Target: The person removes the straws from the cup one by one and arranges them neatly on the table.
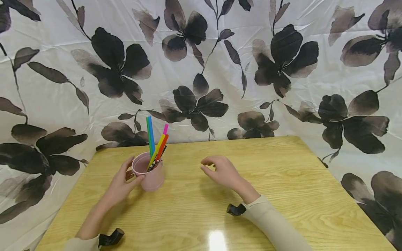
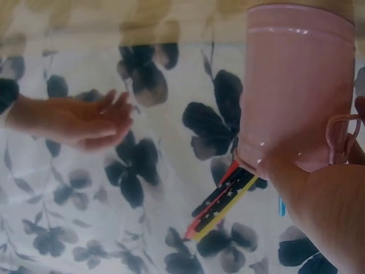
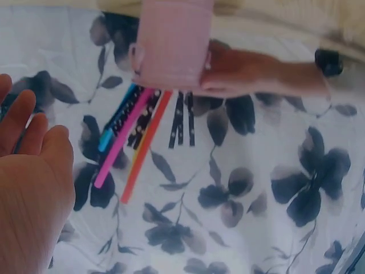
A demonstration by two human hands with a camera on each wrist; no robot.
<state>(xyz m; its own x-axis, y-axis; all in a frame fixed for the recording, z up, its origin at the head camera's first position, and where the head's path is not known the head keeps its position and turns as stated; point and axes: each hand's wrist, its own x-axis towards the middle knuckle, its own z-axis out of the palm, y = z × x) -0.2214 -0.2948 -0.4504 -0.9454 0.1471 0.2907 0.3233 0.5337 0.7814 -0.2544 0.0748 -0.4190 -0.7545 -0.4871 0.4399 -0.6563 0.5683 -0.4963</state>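
Observation:
A small pink metal pail (image 1: 153,179) with side handles stands at the left of the table in the head view. Several slim coloured sticks (image 1: 158,151) lean out of it: green, blue, yellow, orange, pink, and black ones with white spots. My left hand (image 1: 120,184) grips the pail from its left side, the thumb on the near rim and the fingers partly hidden behind. The left wrist view shows that thumb beside a pail handle (image 2: 331,145). Apart from the pail, to its right, my right hand (image 1: 223,171) hovers with loosely bent fingers and holds nothing.
Both hands are over a light wooden table (image 1: 188,216). A white cloth with dark flowers (image 1: 201,69) hangs behind the table and along its sides. Black wrist-worn devices sit at the left wrist (image 1: 111,237) and right wrist (image 1: 236,210).

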